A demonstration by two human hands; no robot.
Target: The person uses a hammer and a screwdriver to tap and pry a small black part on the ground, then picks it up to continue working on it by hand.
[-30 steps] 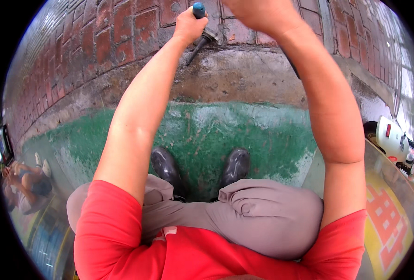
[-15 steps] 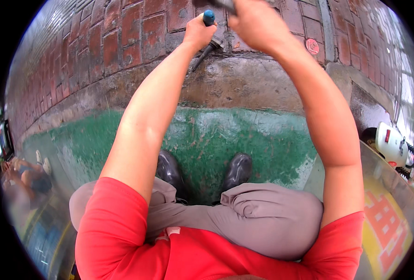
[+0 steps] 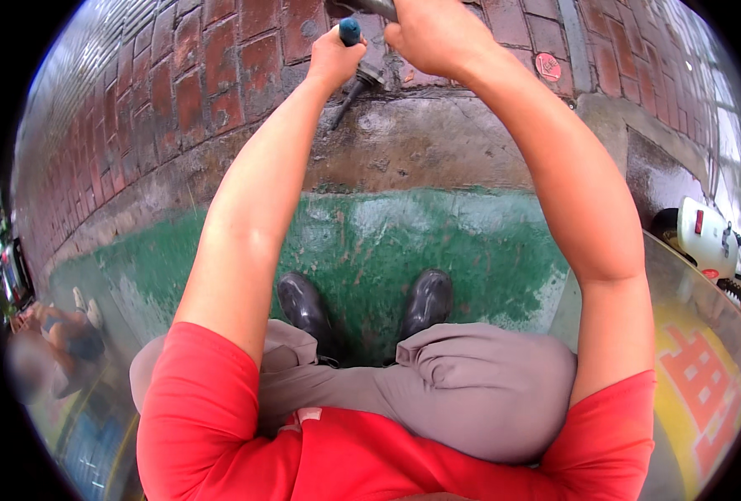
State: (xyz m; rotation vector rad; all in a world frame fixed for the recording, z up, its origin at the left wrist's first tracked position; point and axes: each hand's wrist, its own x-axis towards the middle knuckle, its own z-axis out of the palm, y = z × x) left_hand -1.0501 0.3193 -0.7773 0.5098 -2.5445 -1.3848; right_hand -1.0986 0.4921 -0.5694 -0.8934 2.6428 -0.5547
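The left hand [image 3: 333, 60] has its fingers wrapped tight round a chisel [image 3: 355, 63], whose blue cap sticks out above the fist while its dark shank slants down to the mortar line at the foot of the brick wall [image 3: 178, 92]. The right hand [image 3: 437, 35] is closed in a fist round a grey handle [image 3: 362, 8] at the top edge of the view, just beside the chisel's cap; the head of that tool is cut off. Below the wall runs a rough grey concrete ledge [image 3: 437, 142], and under it a floor painted green [image 3: 437, 250], worn and patchy, where two dark boots [image 3: 303, 305] stand. A small red disc [image 3: 547, 67] sits on the bricks to the right. No containers can be made out.
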